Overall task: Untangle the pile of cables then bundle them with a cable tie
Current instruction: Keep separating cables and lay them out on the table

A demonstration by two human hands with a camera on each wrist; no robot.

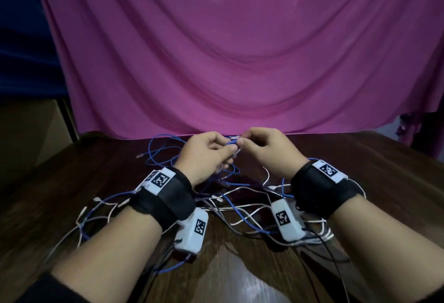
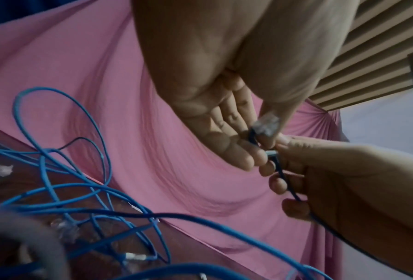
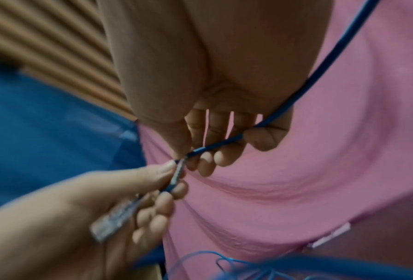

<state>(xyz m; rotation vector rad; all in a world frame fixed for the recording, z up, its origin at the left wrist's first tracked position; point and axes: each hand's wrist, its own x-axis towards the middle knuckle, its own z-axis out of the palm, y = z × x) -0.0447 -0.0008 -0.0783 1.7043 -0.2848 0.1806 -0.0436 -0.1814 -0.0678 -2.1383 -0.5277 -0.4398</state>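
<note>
A tangled pile of blue and white cables (image 1: 240, 209) lies on the dark wooden table (image 1: 360, 158). Both hands are raised above it and meet fingertip to fingertip. My left hand (image 1: 225, 151) pinches the end of a blue cable (image 1: 231, 144) at its clear plug (image 2: 266, 125) between thumb and fingers. In the right wrist view the clear plug (image 3: 178, 174) sits at the left hand's thumb tip, and a second clear plug (image 3: 109, 223) lies in that palm. My right hand (image 1: 245, 141) pinches the same blue cable (image 3: 303, 91) just beside the plug, its fingers curled round it.
A pink cloth (image 1: 240, 62) hangs right behind the table's far edge. Blue loops (image 1: 156, 156) spread to the far left of the hands. White cable ends (image 1: 96, 209) trail to the front left. Thin black leads (image 1: 331, 254) run off the front right.
</note>
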